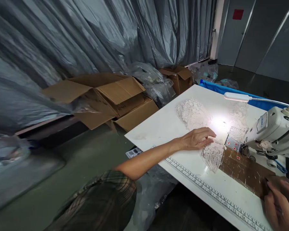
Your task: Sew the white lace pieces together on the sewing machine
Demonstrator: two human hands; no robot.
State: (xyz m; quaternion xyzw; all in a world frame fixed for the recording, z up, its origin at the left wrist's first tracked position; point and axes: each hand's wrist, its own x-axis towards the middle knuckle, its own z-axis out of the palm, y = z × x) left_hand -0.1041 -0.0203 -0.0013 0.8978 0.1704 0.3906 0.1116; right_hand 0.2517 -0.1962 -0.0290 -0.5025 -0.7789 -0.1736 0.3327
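My left hand [199, 138] lies over the white table, its thumb and fingers pinched at the top edge of a white lace piece [213, 157]. The lace fans out below the fingers towards the table's ruler edge. On the right, my right hand [280, 203] is curled at the end of a brown taped strip [245, 171], partly cut off by the frame. A small dark tip shows by its fingers, and what they hold is unclear. Between the hands stands the sewing machine [272, 128], its metal plate [233, 143] just right of the lace.
A lace heap [191, 112] and more lace [239, 120] lie behind my left hand, under a bright lamp [237, 97]. A printed ruler [207, 191] runs along the table's near edge. Open cardboard boxes [120, 89] and plastic bags [156, 83] stand on the floor beyond.
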